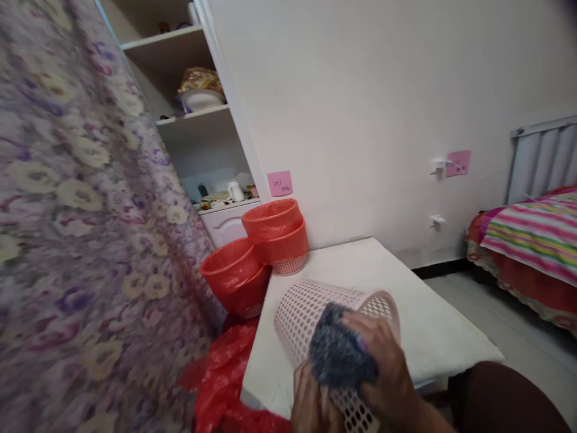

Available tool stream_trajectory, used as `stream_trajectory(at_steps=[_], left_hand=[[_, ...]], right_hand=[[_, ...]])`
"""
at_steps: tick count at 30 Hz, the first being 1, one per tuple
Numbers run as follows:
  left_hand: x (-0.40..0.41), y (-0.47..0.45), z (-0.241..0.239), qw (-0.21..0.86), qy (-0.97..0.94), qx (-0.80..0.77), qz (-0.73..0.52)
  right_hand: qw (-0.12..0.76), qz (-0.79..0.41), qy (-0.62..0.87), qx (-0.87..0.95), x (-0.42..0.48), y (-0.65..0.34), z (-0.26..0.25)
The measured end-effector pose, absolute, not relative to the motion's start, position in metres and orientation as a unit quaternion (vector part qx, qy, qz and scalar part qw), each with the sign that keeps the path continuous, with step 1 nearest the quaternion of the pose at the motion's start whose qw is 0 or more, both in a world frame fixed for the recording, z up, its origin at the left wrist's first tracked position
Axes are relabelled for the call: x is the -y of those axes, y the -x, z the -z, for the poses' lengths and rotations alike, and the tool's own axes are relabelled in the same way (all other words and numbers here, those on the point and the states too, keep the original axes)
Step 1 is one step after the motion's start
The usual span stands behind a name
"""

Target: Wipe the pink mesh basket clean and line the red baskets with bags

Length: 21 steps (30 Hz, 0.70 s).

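A pale pink perforated plastic basket [311, 307] lies tilted on its side over the near edge of a white table [433, 307]. My right hand [383, 367] presses a dark grey scrubbing cloth [338, 355] against the basket's wall, fingers closed on the cloth. My left hand [311, 403] grips the basket from below at the bottom of the view, fingers curled around its lower edge.
Several red perforated baskets [265, 246] are stacked at the table's far left corner beside a floral curtain [81, 228]. A red plastic bag [225, 373] lies below. White shelves [198, 120] stand behind. A bed with a striped cover [532, 240] is at right.
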<state>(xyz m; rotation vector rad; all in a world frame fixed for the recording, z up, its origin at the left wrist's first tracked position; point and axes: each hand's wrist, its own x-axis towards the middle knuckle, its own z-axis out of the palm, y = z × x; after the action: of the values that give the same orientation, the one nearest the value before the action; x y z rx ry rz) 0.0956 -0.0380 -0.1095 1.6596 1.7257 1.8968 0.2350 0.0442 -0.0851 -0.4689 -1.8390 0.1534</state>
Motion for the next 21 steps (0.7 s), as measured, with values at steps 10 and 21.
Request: stream_trajectory(at_steps=[10,21], left_hand=[[0.051,-0.077,0.142,-0.102,-0.654,-0.518,-0.542],[0.038,-0.037,0.123,-0.132,-0.646,-0.548,-0.515]], right_hand=[[0.614,-0.379,0.48,0.499,-0.122,-0.276,0.148],[0.632,-0.211,0.315,0.676,-0.062,-0.25,0.079]])
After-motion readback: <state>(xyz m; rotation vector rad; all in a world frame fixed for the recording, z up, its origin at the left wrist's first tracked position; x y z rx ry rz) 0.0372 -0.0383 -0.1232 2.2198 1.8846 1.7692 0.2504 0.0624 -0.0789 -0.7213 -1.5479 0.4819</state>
